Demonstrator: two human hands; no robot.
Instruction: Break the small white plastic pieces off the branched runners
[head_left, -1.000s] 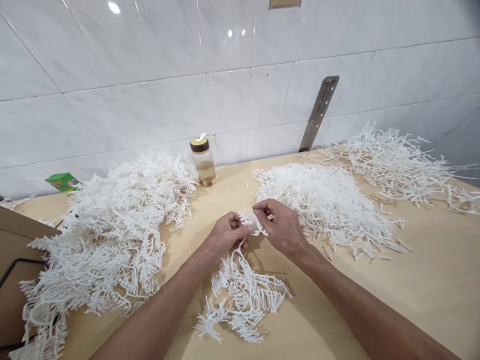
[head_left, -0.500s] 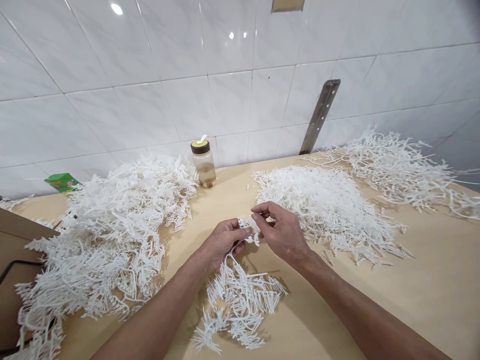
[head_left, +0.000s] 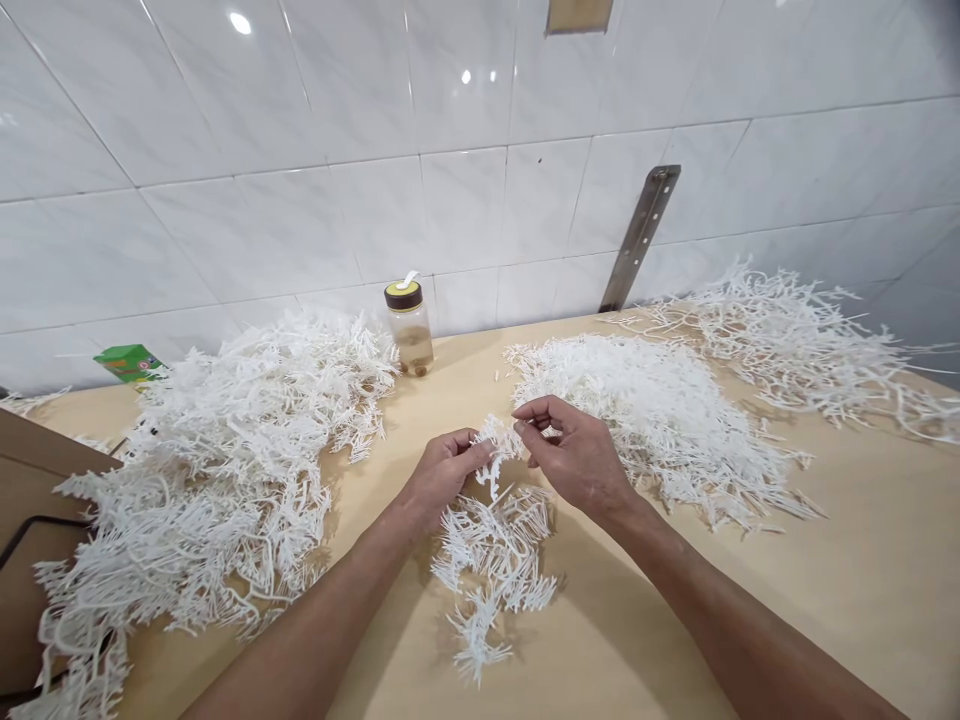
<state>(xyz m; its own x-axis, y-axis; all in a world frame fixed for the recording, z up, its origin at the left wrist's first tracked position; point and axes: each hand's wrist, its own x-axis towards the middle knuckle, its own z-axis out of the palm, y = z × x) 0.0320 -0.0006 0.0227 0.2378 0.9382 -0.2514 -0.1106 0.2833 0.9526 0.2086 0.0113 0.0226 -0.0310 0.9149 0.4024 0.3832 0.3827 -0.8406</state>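
My left hand [head_left: 442,475] is closed, thumb over fingers, on a white branched plastic sprue [head_left: 499,545] with many thin prongs. Part of this sprue sticks up between my two hands, and the rest hangs below the left fingers over the table. My right hand [head_left: 576,452] is bent into a pinch, thumb and index fingertips at the upper right edge of the same sprue. Any small prong between those fingertips is too small to make out. Just beyond my right hand lies a heap of loose thin white pieces [head_left: 637,400].
A large pile of bushy white sprues [head_left: 240,460] covers the table's left side. Barer white strands [head_left: 810,340] lie tangled at the far right. A lidded bottle [head_left: 411,335] stands by the tiled wall, near a green box [head_left: 129,362]. A brown carton [head_left: 45,530] sits at left.
The hanging part of the sprue has swung right and drawn up closer to my left hand. My right hand has shifted slightly right, still pinched.
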